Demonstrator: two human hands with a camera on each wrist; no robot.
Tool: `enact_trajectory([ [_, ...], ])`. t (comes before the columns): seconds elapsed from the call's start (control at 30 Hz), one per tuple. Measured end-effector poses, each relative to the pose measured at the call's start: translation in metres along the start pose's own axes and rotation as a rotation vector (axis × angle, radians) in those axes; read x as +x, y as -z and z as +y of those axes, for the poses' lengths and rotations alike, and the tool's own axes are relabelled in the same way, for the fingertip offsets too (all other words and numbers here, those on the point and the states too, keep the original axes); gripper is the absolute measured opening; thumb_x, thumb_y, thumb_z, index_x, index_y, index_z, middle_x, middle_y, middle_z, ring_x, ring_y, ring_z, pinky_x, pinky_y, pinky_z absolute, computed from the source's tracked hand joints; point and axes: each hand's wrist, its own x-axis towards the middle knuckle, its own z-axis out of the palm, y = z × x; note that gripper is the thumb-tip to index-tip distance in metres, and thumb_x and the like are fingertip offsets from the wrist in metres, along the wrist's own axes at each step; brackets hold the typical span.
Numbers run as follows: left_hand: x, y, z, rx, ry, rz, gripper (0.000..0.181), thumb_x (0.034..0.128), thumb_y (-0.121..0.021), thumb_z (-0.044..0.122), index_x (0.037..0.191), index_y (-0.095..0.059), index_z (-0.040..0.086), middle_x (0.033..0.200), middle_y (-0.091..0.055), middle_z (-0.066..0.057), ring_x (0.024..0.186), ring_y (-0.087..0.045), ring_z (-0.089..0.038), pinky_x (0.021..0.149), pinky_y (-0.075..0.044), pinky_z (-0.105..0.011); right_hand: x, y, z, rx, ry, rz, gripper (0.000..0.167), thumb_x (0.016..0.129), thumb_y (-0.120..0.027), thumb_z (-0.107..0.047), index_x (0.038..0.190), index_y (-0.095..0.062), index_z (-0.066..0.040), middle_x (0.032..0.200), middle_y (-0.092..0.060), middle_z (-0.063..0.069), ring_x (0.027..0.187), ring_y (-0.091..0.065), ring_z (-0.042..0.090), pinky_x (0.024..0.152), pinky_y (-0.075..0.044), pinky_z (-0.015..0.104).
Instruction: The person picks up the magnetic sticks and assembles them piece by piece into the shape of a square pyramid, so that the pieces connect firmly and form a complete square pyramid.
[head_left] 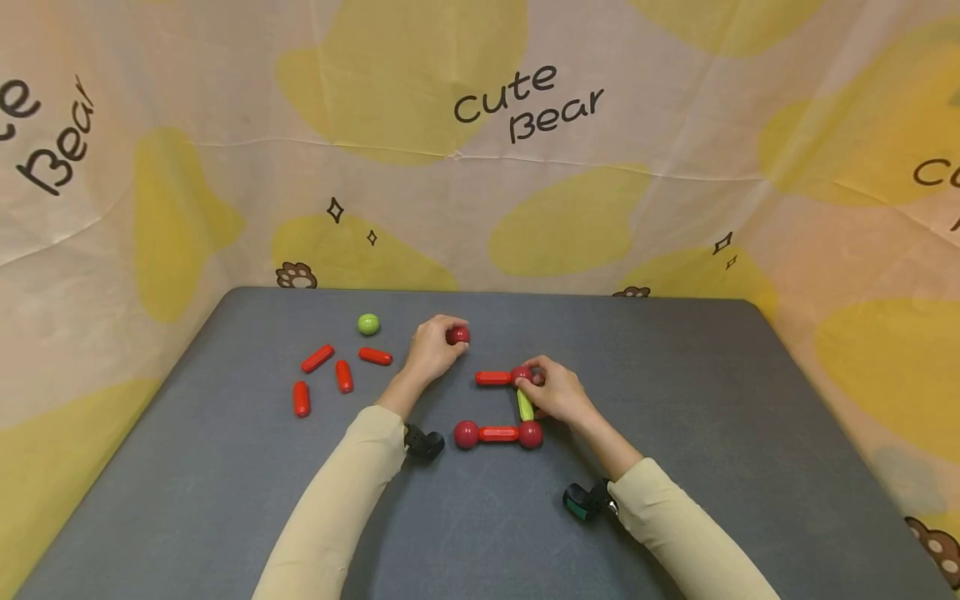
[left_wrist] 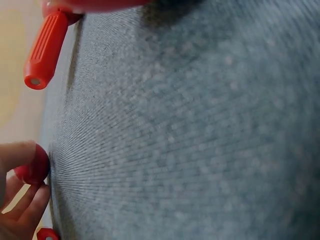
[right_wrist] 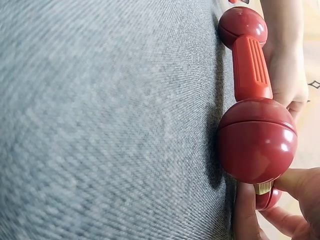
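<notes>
My left hand (head_left: 437, 348) holds a dark red ball (head_left: 459, 335) between thumb and fingers, close to the tabletop; the left wrist view shows this ball (left_wrist: 35, 166) too. My right hand (head_left: 557, 390) grips another dark red ball (head_left: 521, 377) at the upper right corner of a joined frame. From that ball a red rod (head_left: 492, 378) extends left, its far end free. A yellow-green rod (head_left: 525, 406) runs down to a lower corner ball (head_left: 530, 434). A second red rod (head_left: 498, 434) links that one to a ball (head_left: 466, 434) at the lower left.
Several loose red rods (head_left: 344, 377) lie left of my left hand. A green ball (head_left: 368, 324) sits behind them. The grey table (head_left: 675, 375) meets a patterned cloth (head_left: 420, 200) at its back edge. Each wrist wears a black camera (head_left: 425, 442).
</notes>
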Motion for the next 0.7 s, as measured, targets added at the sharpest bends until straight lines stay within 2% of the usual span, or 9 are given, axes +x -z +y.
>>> enact_trajectory([
  [0.2, 0.000, 0.001, -0.001, 0.017, -0.005, 0.008, 0.030, 0.0789, -0.070, 0.011, 0.109, -0.067, 0.010, 0.111, -0.063, -0.011, 0.103, -0.058, -0.029, 0.087, -0.045, -0.042, 0.000, -0.001, 0.001, 0.003, 0.012, 0.003, 0.034, 0.085, -0.064, -0.024, 0.113, -0.059, -0.006, 0.081, -0.056, 0.007, 0.066, -0.050, 0.016, 0.055, -0.039, 0.025],
  [0.47, -0.004, 0.006, 0.003, 0.025, -0.002, -0.034, 0.030, 0.0792, -0.071, 0.013, 0.108, -0.067, 0.011, 0.110, -0.063, -0.010, 0.098, -0.058, -0.027, 0.084, -0.046, -0.041, 0.000, 0.000, 0.001, -0.001, 0.019, 0.005, 0.034, 0.085, -0.065, -0.025, 0.112, -0.059, -0.005, 0.081, -0.055, 0.006, 0.066, -0.049, 0.017, 0.056, -0.038, 0.025],
  [0.7, -0.013, 0.012, 0.007, 0.026, -0.067, -0.041, 0.031, 0.0766, -0.073, 0.014, 0.107, -0.067, 0.010, 0.095, -0.063, -0.008, 0.081, -0.056, -0.021, 0.072, -0.046, -0.035, 0.000, 0.000, 0.001, 0.003, 0.026, 0.007, 0.034, 0.085, -0.065, -0.025, 0.112, -0.059, -0.005, 0.081, -0.056, 0.006, 0.067, -0.050, 0.017, 0.057, -0.039, 0.026],
])
